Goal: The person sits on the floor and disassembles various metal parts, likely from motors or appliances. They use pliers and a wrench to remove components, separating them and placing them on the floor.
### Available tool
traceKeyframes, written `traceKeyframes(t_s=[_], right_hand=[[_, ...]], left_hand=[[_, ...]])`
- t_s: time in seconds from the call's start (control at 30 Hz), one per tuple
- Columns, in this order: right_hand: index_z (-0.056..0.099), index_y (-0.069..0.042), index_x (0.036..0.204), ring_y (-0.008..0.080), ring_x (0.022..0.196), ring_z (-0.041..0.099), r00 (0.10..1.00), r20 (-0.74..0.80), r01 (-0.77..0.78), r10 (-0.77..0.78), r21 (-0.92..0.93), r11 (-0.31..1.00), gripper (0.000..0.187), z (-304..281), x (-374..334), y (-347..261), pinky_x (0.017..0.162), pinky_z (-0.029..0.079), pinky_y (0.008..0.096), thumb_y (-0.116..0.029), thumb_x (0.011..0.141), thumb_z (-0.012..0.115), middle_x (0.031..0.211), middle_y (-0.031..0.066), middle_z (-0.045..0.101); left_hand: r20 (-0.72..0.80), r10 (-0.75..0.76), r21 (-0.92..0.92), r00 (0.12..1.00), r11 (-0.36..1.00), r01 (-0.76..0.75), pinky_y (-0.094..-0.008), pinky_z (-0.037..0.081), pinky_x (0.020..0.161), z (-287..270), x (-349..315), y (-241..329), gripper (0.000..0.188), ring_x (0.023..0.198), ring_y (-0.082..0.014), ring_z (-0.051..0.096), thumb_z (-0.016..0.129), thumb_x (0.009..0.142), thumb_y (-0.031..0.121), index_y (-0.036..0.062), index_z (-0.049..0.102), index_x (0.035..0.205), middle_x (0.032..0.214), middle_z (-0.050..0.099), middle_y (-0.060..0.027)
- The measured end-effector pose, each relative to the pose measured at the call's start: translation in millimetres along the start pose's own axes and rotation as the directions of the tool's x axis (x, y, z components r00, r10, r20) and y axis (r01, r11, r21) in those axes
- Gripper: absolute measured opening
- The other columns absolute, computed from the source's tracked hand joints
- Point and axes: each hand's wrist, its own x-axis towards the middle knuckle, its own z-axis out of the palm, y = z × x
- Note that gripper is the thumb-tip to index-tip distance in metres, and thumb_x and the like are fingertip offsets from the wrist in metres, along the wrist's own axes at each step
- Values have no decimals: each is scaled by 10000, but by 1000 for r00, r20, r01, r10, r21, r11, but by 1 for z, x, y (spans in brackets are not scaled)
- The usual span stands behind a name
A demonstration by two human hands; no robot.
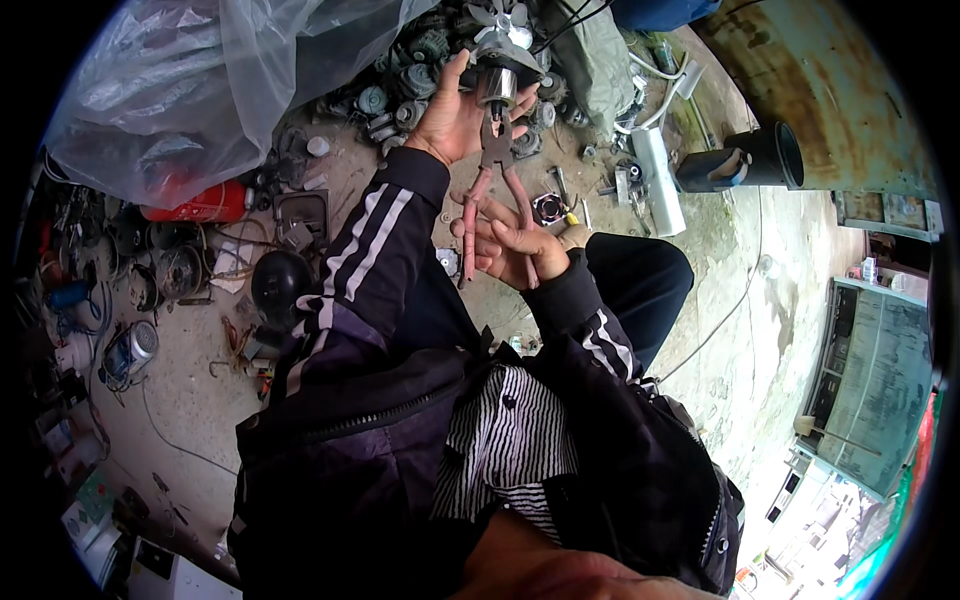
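Note:
My left hand [446, 124] is closed around a small motor [498, 86] with a shiny metal cylinder and a darker housing. A pale bladed fan [512, 22] sits at the motor's far end. In my right hand [522, 248] is a pair of pliers [496, 152] with worn pinkish grips, its two handles spread apart. The pliers' jaws meet the dark tip at the near end of the motor; whether they grip it is hard to make out.
Behind the motor lies a heap of similar motors [412, 82]. Clear plastic sheeting [190, 100] hangs at the upper left above a red container [205, 203]. A black round object [283, 287] rests by my left arm. A white roll [657, 185] and dark cylinder [712, 168] lie right.

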Motion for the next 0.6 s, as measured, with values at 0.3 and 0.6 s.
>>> traceKeyframes(t_s=[0.3,0.6], right_hand=[[94,-302,1483,353,1201,456,998,-54,35,-40,-77,996,818,-6,2,9,926,426,597,-182,879,633,1479,184,296],[407,-91,1281,227,846,495,978,168,-157,122,210,965,461,-3,5,10,787,442,436,-295,909,587,953,93,454]], left_hand=[[46,-15,-3,999,1000,15,-553,236,1088,0,-1,0,900,1249,-279,458,557,764,719,95,388,1390,1360,478,-147],[32,-47,82,998,996,44,-520,226,1096,0,-1,-4,885,1256,-248,466,525,769,741,98,429,1370,1323,526,-112]])
